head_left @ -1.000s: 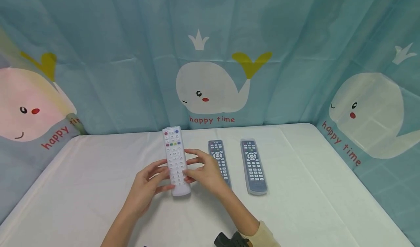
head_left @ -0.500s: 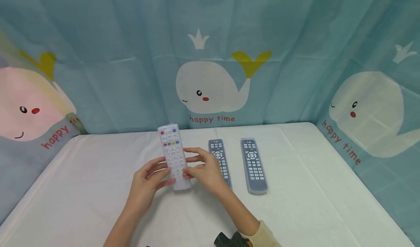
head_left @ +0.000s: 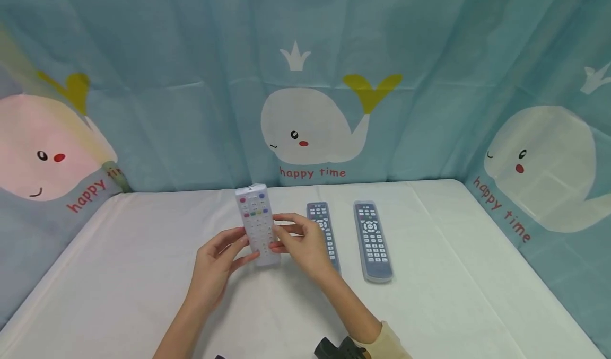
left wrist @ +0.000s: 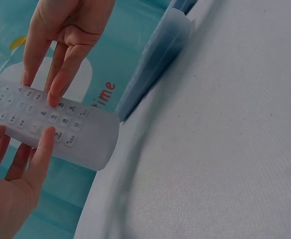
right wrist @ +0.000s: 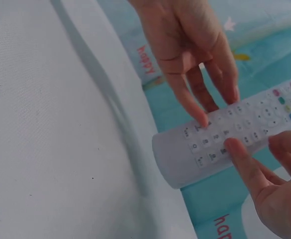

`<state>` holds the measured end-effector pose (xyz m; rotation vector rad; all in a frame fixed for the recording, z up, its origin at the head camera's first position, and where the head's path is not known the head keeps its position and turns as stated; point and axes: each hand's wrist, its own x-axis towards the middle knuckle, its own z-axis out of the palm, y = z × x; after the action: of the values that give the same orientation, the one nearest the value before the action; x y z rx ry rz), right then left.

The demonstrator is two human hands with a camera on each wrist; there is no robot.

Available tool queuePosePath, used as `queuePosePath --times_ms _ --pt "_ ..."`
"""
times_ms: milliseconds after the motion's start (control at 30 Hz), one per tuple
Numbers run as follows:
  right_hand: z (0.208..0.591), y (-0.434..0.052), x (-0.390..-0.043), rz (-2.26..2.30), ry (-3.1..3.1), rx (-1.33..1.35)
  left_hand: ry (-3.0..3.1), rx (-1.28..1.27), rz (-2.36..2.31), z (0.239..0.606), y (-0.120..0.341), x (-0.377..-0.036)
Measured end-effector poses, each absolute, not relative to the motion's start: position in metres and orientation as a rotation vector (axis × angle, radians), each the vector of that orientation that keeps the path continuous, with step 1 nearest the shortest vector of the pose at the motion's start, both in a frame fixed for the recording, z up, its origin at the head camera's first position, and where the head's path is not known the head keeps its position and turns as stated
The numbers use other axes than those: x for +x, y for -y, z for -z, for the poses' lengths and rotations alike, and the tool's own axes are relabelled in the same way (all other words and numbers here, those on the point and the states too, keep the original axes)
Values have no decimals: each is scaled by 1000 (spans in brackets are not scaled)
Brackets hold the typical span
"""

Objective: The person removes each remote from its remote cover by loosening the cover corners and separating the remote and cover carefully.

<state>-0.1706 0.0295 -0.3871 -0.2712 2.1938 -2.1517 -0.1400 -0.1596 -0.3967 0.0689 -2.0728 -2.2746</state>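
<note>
A white remote control (head_left: 258,221) in what looks like a clear cover is held up off the table, its button side showing and its coloured buttons at the far end. My left hand (head_left: 215,263) grips its left edge, thumb and fingers about the lower half. From the other side my right hand (head_left: 305,247) pinches the right edge with thumb and fingers. The left wrist view shows fingertips of both hands on the keypad of the remote (left wrist: 60,122). In the right wrist view, its plain lower end (right wrist: 177,154) sticks out past the fingers.
Two grey remotes lie on the white-covered table (head_left: 444,274) to the right. The nearer grey remote (head_left: 319,210) is partly hidden by my right hand; the other (head_left: 374,242) lies fully in sight. A blue whale-print curtain (head_left: 191,115) stands behind the table.
The white remote has tipped, so its lower end sits higher and it looks shorter. My right thumb has moved up along its edge. The grey remotes stay put; the view shifts slightly.
</note>
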Motion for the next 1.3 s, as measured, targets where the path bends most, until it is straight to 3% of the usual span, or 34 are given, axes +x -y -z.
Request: queuePosePath --times_ms 1300 --pt "379 -36 -169 2137 -2118 -174 2154 71 2293 387 156 -136"
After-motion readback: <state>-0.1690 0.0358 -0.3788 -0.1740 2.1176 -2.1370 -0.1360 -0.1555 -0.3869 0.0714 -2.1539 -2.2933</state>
